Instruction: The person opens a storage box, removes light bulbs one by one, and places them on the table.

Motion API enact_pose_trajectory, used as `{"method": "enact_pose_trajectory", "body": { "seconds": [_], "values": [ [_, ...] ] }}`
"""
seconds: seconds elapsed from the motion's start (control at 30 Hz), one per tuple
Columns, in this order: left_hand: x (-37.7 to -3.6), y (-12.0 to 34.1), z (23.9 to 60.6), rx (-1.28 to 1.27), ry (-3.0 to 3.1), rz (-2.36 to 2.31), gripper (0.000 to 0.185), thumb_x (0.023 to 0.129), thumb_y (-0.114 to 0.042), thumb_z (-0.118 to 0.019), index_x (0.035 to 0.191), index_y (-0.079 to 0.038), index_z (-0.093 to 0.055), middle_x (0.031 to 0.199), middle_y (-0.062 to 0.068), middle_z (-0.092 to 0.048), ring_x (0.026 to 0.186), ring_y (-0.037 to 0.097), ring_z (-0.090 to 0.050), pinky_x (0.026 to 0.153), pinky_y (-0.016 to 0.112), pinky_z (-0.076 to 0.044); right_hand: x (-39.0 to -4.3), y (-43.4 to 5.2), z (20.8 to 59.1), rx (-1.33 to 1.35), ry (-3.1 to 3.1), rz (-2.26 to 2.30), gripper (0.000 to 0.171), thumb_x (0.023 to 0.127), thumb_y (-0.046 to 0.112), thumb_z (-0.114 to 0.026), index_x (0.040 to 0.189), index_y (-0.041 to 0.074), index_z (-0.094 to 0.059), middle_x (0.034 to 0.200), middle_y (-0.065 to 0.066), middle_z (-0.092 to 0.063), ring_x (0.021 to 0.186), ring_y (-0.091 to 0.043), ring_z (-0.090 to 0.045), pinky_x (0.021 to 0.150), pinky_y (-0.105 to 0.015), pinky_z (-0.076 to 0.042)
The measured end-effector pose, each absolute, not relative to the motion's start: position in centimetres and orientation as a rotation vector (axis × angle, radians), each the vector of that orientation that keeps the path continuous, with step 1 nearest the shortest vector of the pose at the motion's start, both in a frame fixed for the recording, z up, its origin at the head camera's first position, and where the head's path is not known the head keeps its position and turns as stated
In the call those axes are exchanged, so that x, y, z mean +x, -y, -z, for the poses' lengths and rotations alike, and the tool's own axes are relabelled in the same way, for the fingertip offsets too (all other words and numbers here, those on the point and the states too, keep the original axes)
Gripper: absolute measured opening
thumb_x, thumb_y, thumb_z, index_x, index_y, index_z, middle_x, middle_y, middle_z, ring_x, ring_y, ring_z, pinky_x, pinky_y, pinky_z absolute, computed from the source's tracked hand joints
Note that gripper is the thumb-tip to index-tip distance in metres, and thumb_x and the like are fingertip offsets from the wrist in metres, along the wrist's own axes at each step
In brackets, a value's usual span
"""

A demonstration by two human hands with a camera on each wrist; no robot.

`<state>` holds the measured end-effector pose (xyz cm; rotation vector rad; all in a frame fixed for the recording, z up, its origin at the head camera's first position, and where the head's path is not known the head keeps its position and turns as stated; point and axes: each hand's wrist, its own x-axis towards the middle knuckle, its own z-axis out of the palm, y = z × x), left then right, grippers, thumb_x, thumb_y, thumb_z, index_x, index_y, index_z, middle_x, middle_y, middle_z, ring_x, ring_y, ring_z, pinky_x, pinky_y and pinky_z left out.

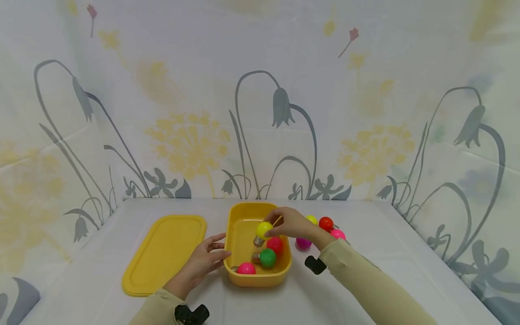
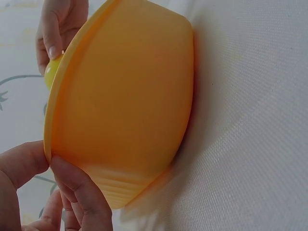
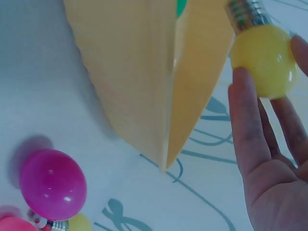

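Observation:
My right hand (image 1: 289,222) pinches a yellow light bulb (image 1: 264,229) by its round end, above the inside of a yellow plastic container (image 1: 258,280). The bulb's metal screw base points down and to the left. At the container's left side, my left hand (image 1: 204,258) pinches the rim between thumb and finger, plain in the left wrist view. Inside the container lie a green bulb (image 1: 268,257), a red bulb (image 1: 275,244) and a pink bulb (image 1: 246,268).
A flat yellow lid (image 1: 165,255) lies left of the container. Right of it, partly behind my right arm, are a purple bulb (image 1: 303,244), a red bulb (image 1: 326,223), a pink bulb (image 1: 338,234) and a yellow bulb (image 1: 312,219). A flower-patterned cloth (image 1: 260,149) hangs behind the white table.

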<state>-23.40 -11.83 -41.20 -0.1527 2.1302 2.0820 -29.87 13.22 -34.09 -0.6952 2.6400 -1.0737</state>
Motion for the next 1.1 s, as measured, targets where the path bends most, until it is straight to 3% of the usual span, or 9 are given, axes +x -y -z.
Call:
{"method": "enact_pose_trajectory", "body": {
  "seconds": [0.6,1.1],
  "values": [
    [-23.4,11.7,41.2,-0.158,-2.123,-2.087,0.055,0.084,-0.003,-0.066,0.135,-0.003,-0.045,0.110,0.016,-0.049,0.086,0.022,-0.054,0.078,0.033,-0.052,-27.1,-16.8,35.7,-0.445,-2.607,1.538,0.032,0.075,0.018,-0.078,0.099,0.009,-0.058,0.099,-0.003,-0.061,0.093,-0.021,-0.059,0.075,-0.032,-0.054],
    [-23.5,11.8,41.3,-0.167,-2.121,-2.088,0.054,0.084,-0.002,-0.066,0.134,-0.003,-0.046,0.109,0.015,-0.048,0.085,0.022,-0.053,0.076,0.032,-0.052,-25.0,-20.9,36.0,-0.428,-2.722,1.533,0.042,0.077,0.021,-0.076,0.113,0.006,-0.062,0.106,-0.006,-0.061,0.094,-0.022,-0.058,0.076,-0.030,-0.052]
  ]
}}
